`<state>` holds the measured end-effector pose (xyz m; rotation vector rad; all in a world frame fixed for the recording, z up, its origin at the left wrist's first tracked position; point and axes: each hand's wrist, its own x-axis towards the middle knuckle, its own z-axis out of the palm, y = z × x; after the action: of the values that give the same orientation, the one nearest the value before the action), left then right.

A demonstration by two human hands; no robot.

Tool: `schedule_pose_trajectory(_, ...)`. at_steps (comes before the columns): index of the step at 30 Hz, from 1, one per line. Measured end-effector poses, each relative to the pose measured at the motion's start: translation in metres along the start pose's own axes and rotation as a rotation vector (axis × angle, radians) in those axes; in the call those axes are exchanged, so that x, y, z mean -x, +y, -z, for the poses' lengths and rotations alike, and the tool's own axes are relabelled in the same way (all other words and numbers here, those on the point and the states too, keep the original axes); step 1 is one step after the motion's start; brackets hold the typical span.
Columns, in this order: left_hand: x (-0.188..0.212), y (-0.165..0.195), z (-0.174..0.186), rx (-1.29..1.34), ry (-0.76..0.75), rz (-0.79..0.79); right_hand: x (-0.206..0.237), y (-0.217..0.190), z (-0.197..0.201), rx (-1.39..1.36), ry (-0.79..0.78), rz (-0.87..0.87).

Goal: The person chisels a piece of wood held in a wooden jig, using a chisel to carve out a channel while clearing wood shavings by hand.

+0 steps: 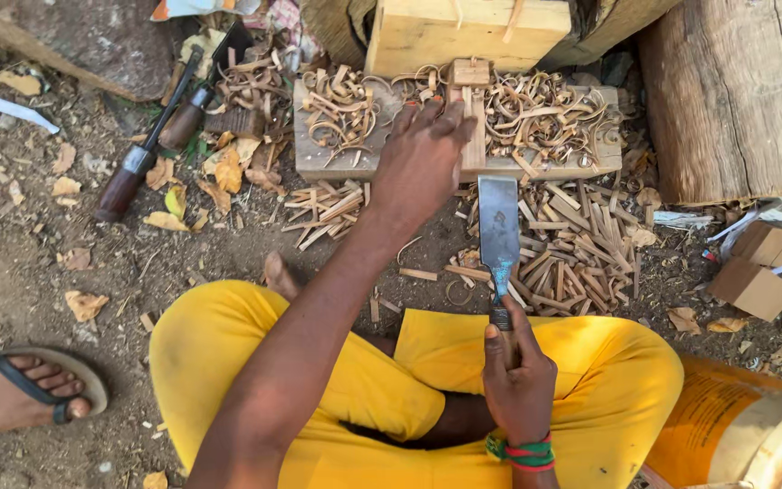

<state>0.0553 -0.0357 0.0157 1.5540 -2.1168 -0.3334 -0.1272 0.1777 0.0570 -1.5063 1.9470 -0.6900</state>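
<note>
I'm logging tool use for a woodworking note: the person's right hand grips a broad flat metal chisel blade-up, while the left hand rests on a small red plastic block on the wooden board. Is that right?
Not quite. In the head view the left hand rests on a small pale wooden piece, not a red plastic block. The rest holds: the right hand grips the broad flat metal chisel blade-up, and the piece lies on the wooden board.

Bright yellow trousers [355, 380], bare arms, red-and-green beaded wristband [522, 451]
</note>
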Motion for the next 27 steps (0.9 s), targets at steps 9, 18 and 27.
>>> schedule_pose_trajectory(9,-0.008,-0.008,-0.015,-0.116,-0.089,-0.075,-0.017,0.006,-0.012,0.035,0.051,0.026)
schedule_pose_trajectory(18,0.003,-0.025,-0.027,-0.001,-0.014,-0.015,-0.02,0.013,-0.012,0.048,0.027,0.045)
schedule_pose_trajectory(27,-0.006,-0.019,-0.035,-0.121,0.004,-0.032,-0.018,0.006,-0.009,-0.047,-0.025,-0.004)
